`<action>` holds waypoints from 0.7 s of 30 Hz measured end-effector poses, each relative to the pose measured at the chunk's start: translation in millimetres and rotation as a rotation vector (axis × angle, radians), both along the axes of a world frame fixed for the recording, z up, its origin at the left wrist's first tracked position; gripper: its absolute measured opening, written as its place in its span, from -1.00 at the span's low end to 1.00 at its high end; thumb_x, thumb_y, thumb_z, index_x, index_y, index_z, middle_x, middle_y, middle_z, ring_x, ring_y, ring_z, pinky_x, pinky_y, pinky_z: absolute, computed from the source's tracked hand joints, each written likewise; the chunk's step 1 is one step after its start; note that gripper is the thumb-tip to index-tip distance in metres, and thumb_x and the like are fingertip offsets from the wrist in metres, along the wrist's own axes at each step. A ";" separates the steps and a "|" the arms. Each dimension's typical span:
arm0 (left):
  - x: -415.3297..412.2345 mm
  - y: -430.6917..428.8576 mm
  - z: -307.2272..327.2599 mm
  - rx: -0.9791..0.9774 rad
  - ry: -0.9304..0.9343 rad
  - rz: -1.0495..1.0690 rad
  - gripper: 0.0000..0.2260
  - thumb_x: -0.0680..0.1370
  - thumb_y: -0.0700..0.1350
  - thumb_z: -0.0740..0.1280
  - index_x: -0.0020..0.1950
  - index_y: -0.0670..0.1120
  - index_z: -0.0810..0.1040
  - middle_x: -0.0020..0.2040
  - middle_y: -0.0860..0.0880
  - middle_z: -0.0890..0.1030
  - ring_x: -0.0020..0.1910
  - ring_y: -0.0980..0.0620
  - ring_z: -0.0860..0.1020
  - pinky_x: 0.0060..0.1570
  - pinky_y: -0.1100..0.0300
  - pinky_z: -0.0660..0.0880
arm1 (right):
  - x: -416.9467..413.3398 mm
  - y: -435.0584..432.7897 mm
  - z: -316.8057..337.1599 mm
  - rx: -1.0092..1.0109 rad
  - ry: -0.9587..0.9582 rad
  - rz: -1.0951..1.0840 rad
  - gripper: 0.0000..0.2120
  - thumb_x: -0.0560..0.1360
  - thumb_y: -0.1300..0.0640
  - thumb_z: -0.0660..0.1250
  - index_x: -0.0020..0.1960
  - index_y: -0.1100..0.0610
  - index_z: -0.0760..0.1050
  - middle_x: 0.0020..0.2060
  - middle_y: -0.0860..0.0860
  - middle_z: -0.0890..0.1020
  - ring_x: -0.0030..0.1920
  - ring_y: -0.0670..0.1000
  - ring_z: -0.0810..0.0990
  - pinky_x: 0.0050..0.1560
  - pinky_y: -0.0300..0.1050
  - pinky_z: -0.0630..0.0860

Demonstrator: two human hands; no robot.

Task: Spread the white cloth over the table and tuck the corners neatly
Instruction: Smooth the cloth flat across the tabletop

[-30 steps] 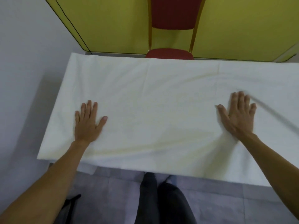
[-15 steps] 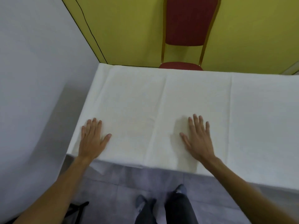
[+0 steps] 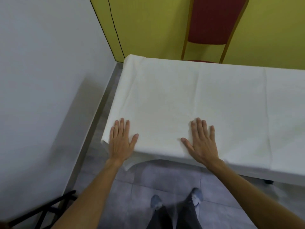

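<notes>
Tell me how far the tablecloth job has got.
Done: the white cloth lies spread over the tabletop, showing only faint fold creases. In hand: the left hand and the right hand press flat on it by the near edge. Left: the near left corner hangs loose, untucked, and the far left corner drapes as well. The right end is out of view.

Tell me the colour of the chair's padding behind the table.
Dark red padding on the chair, with a golden-brown frame; seen in the head view.
</notes>
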State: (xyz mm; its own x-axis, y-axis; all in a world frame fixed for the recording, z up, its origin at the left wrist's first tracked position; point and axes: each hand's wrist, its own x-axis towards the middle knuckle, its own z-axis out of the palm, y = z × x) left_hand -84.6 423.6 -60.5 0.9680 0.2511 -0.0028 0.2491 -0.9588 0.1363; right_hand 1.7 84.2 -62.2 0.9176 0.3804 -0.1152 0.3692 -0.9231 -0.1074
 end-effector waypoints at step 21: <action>3.8 -69.3 62.9 -0.217 0.145 -0.175 -0.11 0.50 0.46 -0.25 0.61 -0.15 0.06 0.62 -0.13 -0.02 0.60 -0.07 -0.13 0.56 -0.08 -0.14 | -30.2 -120.5 86.5 0.221 0.177 -0.132 -0.08 0.50 -0.50 -0.33 0.64 0.11 -0.18 0.61 0.00 -0.20 0.60 0.01 -0.30 0.57 -0.01 -0.34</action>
